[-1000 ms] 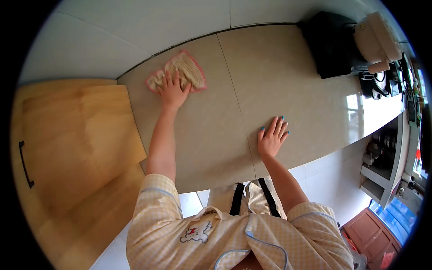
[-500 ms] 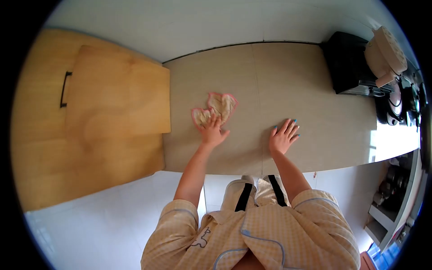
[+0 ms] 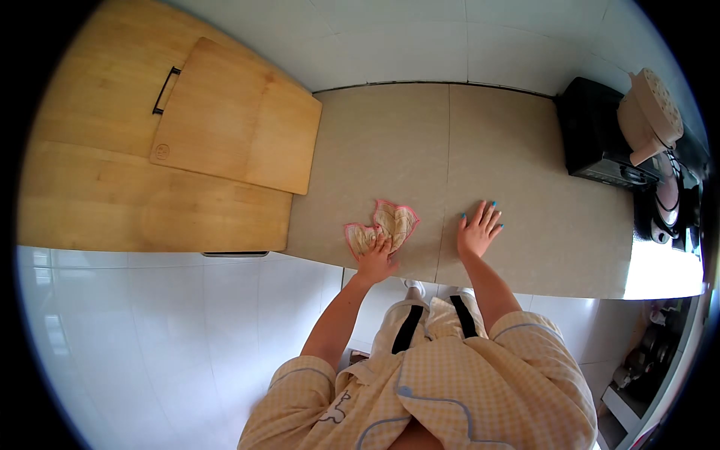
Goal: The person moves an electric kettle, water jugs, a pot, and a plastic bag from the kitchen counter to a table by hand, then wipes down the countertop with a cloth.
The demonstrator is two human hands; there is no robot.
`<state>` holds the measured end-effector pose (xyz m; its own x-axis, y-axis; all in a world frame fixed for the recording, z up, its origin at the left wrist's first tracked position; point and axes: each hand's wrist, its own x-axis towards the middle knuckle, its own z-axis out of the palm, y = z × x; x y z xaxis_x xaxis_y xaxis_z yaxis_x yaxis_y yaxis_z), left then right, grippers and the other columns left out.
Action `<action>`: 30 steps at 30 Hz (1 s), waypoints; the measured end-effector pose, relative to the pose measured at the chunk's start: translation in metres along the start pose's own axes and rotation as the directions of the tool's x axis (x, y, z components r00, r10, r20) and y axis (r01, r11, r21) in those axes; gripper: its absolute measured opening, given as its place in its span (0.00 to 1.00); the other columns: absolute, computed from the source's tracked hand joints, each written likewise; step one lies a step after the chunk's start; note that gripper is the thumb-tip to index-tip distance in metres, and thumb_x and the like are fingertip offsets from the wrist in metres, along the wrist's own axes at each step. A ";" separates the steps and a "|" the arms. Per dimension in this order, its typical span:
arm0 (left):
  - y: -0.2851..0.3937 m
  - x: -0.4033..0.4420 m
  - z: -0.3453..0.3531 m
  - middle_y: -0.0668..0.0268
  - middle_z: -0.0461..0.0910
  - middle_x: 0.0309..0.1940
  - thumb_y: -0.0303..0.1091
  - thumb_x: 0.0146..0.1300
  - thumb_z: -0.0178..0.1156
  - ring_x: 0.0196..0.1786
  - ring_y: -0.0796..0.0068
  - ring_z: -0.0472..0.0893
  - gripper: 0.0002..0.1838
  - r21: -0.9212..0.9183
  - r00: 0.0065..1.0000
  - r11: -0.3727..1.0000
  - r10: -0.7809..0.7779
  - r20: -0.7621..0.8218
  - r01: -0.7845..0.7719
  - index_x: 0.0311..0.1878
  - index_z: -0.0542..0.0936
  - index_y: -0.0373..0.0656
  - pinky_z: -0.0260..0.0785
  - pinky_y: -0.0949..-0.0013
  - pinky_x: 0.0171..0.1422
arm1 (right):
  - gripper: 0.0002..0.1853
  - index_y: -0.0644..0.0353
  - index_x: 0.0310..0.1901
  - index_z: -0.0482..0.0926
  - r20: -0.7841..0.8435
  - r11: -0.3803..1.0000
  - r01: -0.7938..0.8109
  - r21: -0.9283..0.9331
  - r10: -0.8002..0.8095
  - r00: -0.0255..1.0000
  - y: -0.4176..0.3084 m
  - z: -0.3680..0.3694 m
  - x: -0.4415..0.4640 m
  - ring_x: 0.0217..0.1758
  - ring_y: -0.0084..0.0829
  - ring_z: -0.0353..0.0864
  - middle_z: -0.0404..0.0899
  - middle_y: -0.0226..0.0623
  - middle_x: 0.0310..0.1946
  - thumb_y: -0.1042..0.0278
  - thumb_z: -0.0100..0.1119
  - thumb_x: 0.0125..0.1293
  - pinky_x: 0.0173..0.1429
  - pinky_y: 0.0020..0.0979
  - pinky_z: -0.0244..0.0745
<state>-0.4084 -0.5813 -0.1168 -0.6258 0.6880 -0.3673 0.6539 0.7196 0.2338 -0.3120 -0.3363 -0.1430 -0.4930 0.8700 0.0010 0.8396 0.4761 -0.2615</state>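
Observation:
My left hand [image 3: 377, 260] lies with its fingers spread on a crumpled beige cloth [image 3: 396, 223] with a pink edge. The cloth rests on the beige countertop [image 3: 390, 142], close to its front edge, and its lower part is under my fingers. My right hand [image 3: 477, 237], with blue nails, is flat on the countertop just right of the tile seam. Its fingers are stretched apart, with nothing in them.
On the left, a wooden cutting board [image 3: 236, 112] lies on a wooden surface [image 3: 90, 187] with a black handle [image 3: 165, 90]. A black appliance [image 3: 592, 135] stands at the back right, with a pale pink container [image 3: 646, 112] by it. Dark cookware [image 3: 649, 352] sits on a shelf below.
My left hand and the cloth have come nearer the countertop's front edge. The whole view has tilted, and my right hand stays flat in about the same place.

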 end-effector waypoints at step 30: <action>-0.050 0.280 -0.148 0.43 0.50 0.65 0.62 0.52 0.49 0.69 0.54 0.50 0.36 0.208 0.949 0.974 0.016 0.316 -0.086 0.63 0.63 0.57 0.34 0.63 0.71 | 0.36 0.57 0.67 0.47 0.089 0.974 -0.182 -0.133 0.194 0.977 -0.035 0.005 0.010 0.71 0.45 0.40 0.44 0.43 0.68 0.52 0.43 0.60 0.69 0.53 0.35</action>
<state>-0.6798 -0.4109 -0.0978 -0.4489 0.6350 -0.6287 0.7796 0.6222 0.0718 -0.3476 -0.3453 -0.1388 -0.3388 0.9311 -0.1353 0.9379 0.3229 -0.1265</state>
